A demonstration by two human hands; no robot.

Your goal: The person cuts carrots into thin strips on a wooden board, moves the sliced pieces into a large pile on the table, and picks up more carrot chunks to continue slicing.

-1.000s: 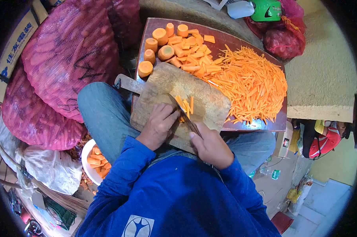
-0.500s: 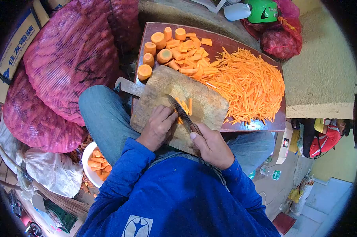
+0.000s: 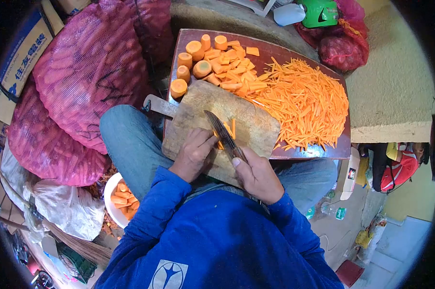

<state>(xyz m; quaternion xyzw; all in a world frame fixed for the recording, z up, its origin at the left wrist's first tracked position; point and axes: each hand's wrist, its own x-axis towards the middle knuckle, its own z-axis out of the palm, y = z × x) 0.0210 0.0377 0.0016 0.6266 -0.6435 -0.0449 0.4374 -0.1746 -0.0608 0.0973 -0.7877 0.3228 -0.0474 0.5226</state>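
Note:
My right hand point(image 3: 258, 177) is wrapped round the handle of a knife point(image 3: 219, 128), whose dark blade slants up and to the left over the wooden cutting board point(image 3: 198, 106). Close to the blade's left side, my left hand point(image 3: 195, 153) rests on the board with its fingers curled and pressed down on a carrot piece point(image 3: 221, 145). Most of that piece is hidden by the fingers and blade. A few cut carrot sticks point(image 3: 233, 129) lie just right of the blade. The board lies partly on a dark red table, its handle pointing left.
A large heap of carrot strips point(image 3: 309, 106) covers the right of the red table point(image 3: 270, 48). Carrot slices point(image 3: 236, 70) and thick chunks point(image 3: 178, 88) lie at its upper left. Mesh sacks of carrots point(image 3: 90, 72) stand left; a white basin point(image 3: 112, 204) of carrots sits below.
The knife blade has turned, showing more of its flat side, and its right-hand grip has shifted slightly. My left hand stays nearly in place. The whole view has moved a little.

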